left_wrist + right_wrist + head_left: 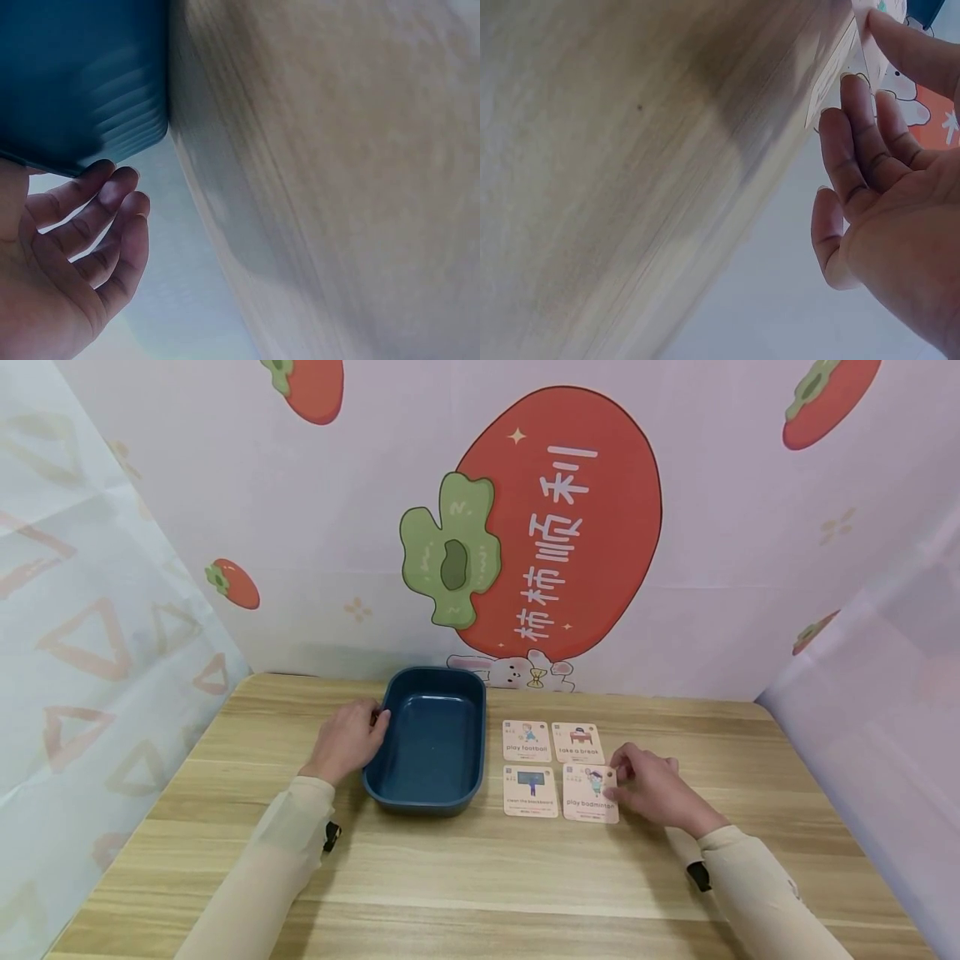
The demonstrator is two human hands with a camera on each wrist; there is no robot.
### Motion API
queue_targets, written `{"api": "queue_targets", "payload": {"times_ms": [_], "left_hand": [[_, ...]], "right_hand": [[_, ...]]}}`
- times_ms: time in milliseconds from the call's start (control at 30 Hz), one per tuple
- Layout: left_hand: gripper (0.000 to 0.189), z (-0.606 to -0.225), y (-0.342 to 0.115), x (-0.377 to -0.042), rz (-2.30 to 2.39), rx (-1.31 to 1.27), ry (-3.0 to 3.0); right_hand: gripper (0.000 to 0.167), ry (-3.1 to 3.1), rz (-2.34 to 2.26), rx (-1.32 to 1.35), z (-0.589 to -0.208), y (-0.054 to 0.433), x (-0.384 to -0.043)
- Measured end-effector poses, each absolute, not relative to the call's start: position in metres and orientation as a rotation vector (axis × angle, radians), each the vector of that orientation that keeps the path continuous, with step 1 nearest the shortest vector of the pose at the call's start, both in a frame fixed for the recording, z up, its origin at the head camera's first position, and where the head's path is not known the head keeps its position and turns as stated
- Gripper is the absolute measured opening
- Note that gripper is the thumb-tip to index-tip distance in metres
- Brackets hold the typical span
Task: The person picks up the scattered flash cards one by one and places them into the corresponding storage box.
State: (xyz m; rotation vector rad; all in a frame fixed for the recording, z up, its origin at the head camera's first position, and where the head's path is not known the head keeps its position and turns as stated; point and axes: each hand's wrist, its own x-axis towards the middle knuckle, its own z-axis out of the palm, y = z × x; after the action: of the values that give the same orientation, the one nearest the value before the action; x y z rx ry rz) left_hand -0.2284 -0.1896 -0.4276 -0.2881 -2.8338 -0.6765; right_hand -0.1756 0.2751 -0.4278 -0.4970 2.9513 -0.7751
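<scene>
My left hand (347, 742) grips the left side of a dark blue plastic bin (431, 739), thumb at the rim and fingers curled against the outer wall. The bin has nothing inside. To its right, my right hand (658, 789) pinches the right edge of a "play badminton" card (588, 805) between thumb and fingers. That card is tilted up a little in the right wrist view. Beside it lie a "clean the blackboard" card (530, 795), a "play football" card (527, 746) and a "take a break" card (576, 752), all face up.
A wood-grain table (450, 893) carries everything. Behind it stands a pale backdrop (337, 510) printed with red persimmons and white characters. Similar cloth panels close in the left and right sides. The bin sits near the table's back edge.
</scene>
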Motion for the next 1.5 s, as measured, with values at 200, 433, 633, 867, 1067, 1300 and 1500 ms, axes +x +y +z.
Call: {"api": "queue_targets", "payload": {"times_ms": [200, 433, 633, 867, 1067, 1300, 1500], "left_hand": [[0.024, -0.427, -0.19, -0.229, -0.694, -0.283, -2.841], [0.024, -0.428, -0.19, -0.229, -0.694, -0.289, -2.835], [0.025, -0.427, -0.19, -0.229, -0.696, -0.295, -2.834], [0.024, -0.426, -0.19, -0.228, -0.691, -0.286, -2.845], [0.025, -0.426, -0.19, -0.228, -0.689, -0.279, -2.854], [0.027, -0.427, -0.19, -0.228, -0.697, -0.279, -2.853], [0.026, -0.426, -0.19, -0.228, -0.697, -0.282, -2.845]], "right_hand": [[0.029, 2.942, -0.811, -0.511, -0.429, 0.277, -0.177], [0.024, 2.911, -0.878, -0.514, -0.426, 0.277, -0.176], [0.023, 2.852, -0.984, -0.479, -0.422, 0.277, -0.174], [0.027, 2.863, -1.06, -0.504, -0.419, 0.278, -0.174], [0.022, 2.863, -1.036, -0.467, -0.416, 0.278, -0.173], [0.013, 2.884, -1.001, -0.476, -0.416, 0.281, -0.176], [0.006, 2.887, -0.999, -0.49, -0.415, 0.282, -0.176]]}}
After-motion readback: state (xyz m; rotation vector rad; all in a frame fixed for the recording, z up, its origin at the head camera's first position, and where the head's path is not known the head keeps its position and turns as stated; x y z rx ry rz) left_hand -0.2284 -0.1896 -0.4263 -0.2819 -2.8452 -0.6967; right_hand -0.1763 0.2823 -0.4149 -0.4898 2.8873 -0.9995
